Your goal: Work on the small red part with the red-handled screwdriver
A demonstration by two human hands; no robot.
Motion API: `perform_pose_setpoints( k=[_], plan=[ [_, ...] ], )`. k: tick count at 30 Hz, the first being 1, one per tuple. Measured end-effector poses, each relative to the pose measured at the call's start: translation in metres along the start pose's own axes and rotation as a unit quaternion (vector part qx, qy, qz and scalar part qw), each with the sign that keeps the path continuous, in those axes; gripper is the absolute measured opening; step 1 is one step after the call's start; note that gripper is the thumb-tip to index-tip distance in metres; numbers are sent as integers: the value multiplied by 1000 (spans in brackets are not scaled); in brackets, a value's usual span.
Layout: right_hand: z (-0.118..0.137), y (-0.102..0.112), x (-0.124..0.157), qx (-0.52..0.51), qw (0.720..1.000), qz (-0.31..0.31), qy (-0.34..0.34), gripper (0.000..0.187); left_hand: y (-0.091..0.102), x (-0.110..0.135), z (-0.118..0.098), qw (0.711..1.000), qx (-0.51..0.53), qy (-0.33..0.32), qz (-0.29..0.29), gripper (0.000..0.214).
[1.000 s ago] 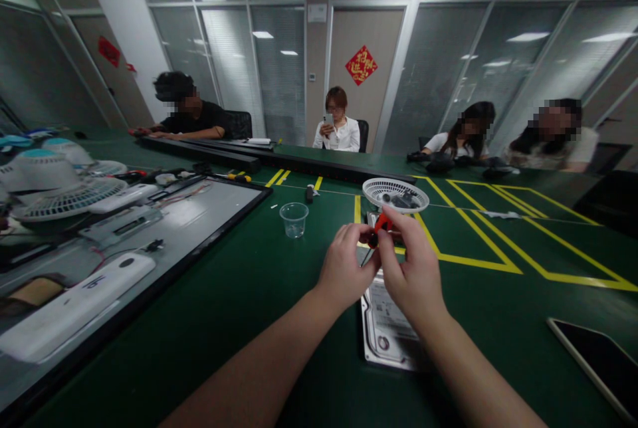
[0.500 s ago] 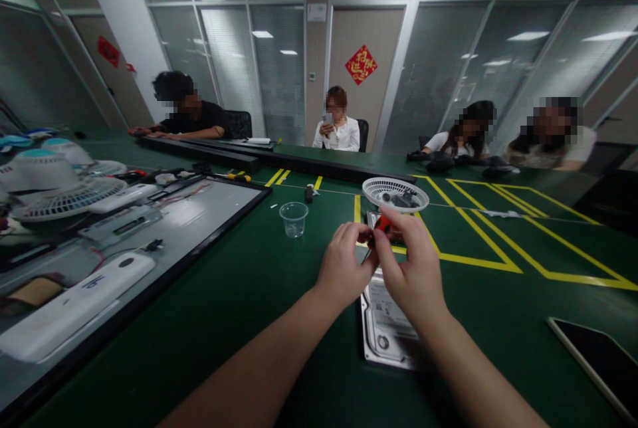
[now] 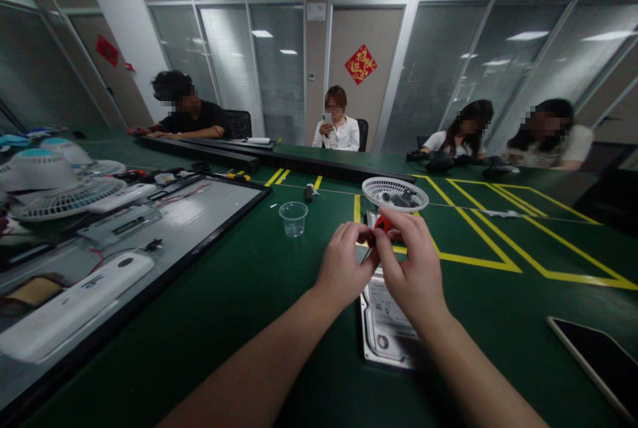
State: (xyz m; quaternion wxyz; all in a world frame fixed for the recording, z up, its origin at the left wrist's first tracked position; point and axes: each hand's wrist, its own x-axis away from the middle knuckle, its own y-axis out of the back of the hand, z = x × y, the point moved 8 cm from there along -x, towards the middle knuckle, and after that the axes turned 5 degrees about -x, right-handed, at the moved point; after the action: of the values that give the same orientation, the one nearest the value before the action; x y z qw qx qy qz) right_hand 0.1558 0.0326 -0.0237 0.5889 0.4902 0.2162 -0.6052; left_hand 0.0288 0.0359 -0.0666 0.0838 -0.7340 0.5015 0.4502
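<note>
A silver hard drive (image 3: 389, 312) lies label side up on the green table, partly covered by my hands. Above its far part, my right hand (image 3: 413, 258) pinches the red and black handle of a screwdriver (image 3: 383, 223) between thumb and fingers. My left hand (image 3: 346, 262) is closed around the lower end of the same screwdriver, its fingertips meeting those of the right. A short piece of thin shaft shows below the fingers; the tip is hidden. Left of the hands stands a clear plastic cup (image 3: 294, 220).
Beyond my hands, a white slotted basket (image 3: 395, 194) holds small dark parts. A phone (image 3: 598, 361) lies at right. On the left, a grey panel (image 3: 199, 215) bears a white power strip (image 3: 80, 305) and parts near fan pieces (image 3: 44, 175). Several people sit across the table.
The screwdriver's red handle has turned slightly between my fingers. Both hands stay in the same place over the hard drive.
</note>
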Motion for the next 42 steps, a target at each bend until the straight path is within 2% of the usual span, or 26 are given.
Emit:
perform_pose_setpoints(
  k=[8, 14, 21, 28, 35, 42],
  plan=[
    [0, -3, 1, -25, 1000, 17, -4, 40, -3, 0, -3, 1000, -4, -8, 30, 10],
    [-1, -1, 1, -10, 1000, 6, 2, 37, 0, 0, -1, 1000, -4, -8, 7, 13],
    [-5, -3, 4, -23, 999, 15, -26, 40, -1, -1, -5, 1000, -6, -18, 22, 9],
    [-2, 0, 2, -1, 1000, 0, -5, 35, 1, 0, 2, 1000, -5, 9, -5, 13],
    [-5, -3, 4, -29, 999, 14, -25, 41, -1, 0, -2, 1000, -1, -4, 20, 10],
    [-1, 0, 1, -1, 1000, -1, -8, 37, 0, 0, 1, 1000, -7, 4, 1, 13]
  ],
)
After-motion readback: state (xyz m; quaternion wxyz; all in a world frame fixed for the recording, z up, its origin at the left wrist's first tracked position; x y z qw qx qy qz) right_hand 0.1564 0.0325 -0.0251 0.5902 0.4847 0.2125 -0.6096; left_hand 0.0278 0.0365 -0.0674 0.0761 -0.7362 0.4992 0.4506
